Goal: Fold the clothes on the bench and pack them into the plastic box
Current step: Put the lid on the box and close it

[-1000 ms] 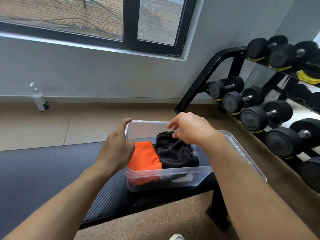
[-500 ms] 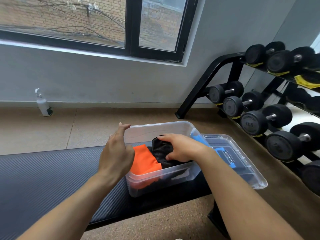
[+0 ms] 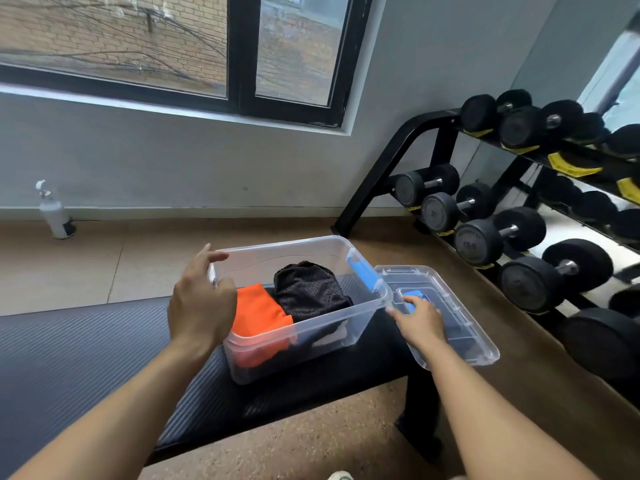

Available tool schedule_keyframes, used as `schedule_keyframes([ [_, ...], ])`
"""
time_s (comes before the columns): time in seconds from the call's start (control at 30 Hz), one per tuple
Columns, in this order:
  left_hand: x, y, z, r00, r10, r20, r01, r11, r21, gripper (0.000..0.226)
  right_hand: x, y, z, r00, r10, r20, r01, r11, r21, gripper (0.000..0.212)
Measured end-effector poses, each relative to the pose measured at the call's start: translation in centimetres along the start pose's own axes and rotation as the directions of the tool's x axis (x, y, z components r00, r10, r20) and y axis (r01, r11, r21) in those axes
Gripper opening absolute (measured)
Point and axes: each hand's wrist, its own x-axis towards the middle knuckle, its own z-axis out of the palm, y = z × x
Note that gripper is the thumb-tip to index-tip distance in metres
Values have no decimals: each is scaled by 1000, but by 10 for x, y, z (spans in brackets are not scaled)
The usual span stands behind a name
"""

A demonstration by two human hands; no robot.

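Note:
A clear plastic box [image 3: 284, 244] stands on the black padded bench [image 3: 86, 344], near its right end. Inside lie a folded orange garment [image 3: 256, 313] on the left and a folded black mesh garment [image 3: 308, 289] on the right. My left hand [image 3: 201, 306] is against the box's left end, fingers straight and pointing up. The box's clear lid [image 3: 464, 327] lies flat to the right of the box, jutting past the bench end. My right hand [image 3: 419, 322] rests on the lid, fingertips at its blue latch.
A blue latch [image 3: 363, 275] sits on the box's right rim. A black rack of dumbbells [image 3: 502, 233] fills the right side, close to the lid. A white spray bottle [image 3: 52, 213] stands on the floor by the wall. Brown floor lies beyond and below the bench.
My right hand has left the black garment in the box and moved right onto the lid. My left hand stays at the box's left end.

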Motion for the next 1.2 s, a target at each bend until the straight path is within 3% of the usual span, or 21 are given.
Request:
schedule_keyframes([
  [0.07, -1, -1, 1, 1000, -15, 5, 15, 999, -37, 43, -2, 11, 6, 999, -6, 32, 8, 997, -75, 41],
  [0.27, -7, -7, 1, 999, -17, 30, 21, 993, -116, 40, -4, 9, 10, 996, 59, -61, -74, 956, -283, 16],
  [0.43, -36, -7, -3, 995, 28, 95, -20, 997, -80, 77, -7, -18, -11, 945, -32, -326, 12, 998, -63, 5],
  [0.57, -52, -9, 4, 970, 147, 195, -155, 988, 24, 92, -15, -52, -28, 798, -225, -559, 305, 951, 51, 4],
  [0.7, -47, -4, 1, 973, 95, 209, -98, 995, 9, 105, -37, -86, -41, 598, -417, -685, 586, 810, 19, 12],
  [0.8, -47, -3, -3, 969, 61, 238, -53, 998, -43, 108, -56, -106, -49, 482, -473, -738, 710, 704, 12, 16],
  [0.9, -35, 5, -15, 982, -9, 190, 38, 988, -150, 103, -67, -116, -59, 297, -525, -798, 777, 619, -118, 22],
  [0.97, -24, 7, -26, 993, 4, 115, 18, 982, -188, 107, -68, -116, -61, 189, -546, -816, 804, 563, -191, 24],
  [1.13, -9, 3, -48, 979, 198, -41, -202, 960, -195, 105, -66, -113, -56, 137, -628, -766, 862, 457, -220, 31],
  [1.2, -8, 5, -51, 955, 294, -30, -294, 937, -187, 82, -69, -116, -55, 132, -646, -752, 882, 423, -208, 35],
])
